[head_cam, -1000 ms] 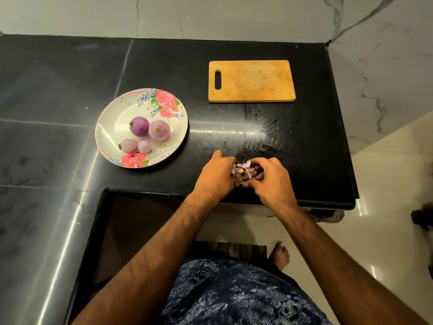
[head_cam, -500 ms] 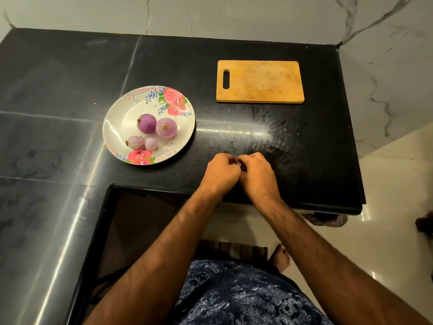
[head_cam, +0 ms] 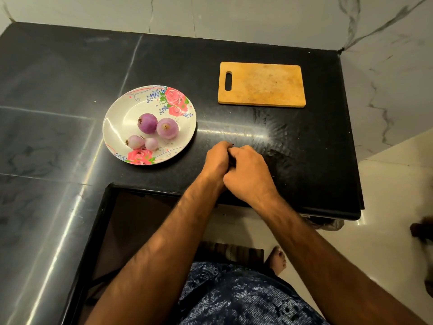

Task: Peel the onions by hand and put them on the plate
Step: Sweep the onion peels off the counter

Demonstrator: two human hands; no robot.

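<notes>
No text, label, brand, number or sign can be read anywhere. The plate carries only painted roses and blue sprigs, and the wooden cutting board bears no lettering.

Bare counter lies passable between plate and cutting board. Plate with four onions obstructs left, board the far side, left hand and right hand together the near edge.
</notes>
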